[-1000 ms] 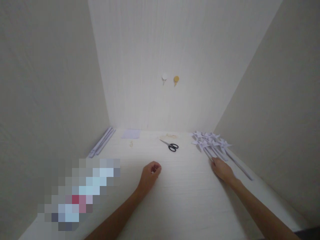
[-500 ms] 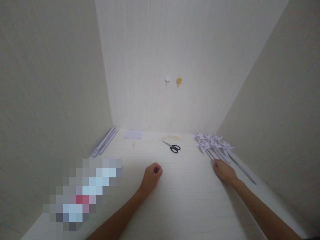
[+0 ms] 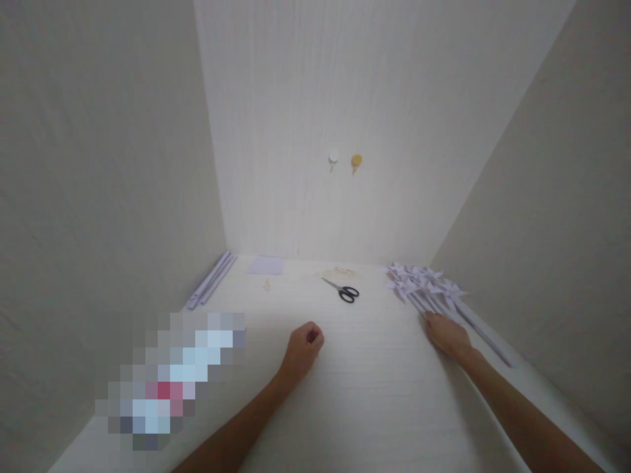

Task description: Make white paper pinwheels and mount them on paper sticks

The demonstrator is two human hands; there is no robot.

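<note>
My left hand rests on the white table near its middle, fingers curled into a loose fist with nothing visible in it. My right hand lies flat at the right, fingertips touching the sticks of several pale paper pinwheels that lie side by side, heads toward the back wall. Black-handled scissors lie shut on the table beyond my left hand, apart from both hands.
Rolled pale paper sticks lie along the left wall. A lilac paper square and small pale scraps sit by the back wall. Two round hooks hang on that wall. A blurred patch covers the front left.
The view has drifted slightly to the left, so everything sits a little further right in the picture. Both hands keep their places on the table.
</note>
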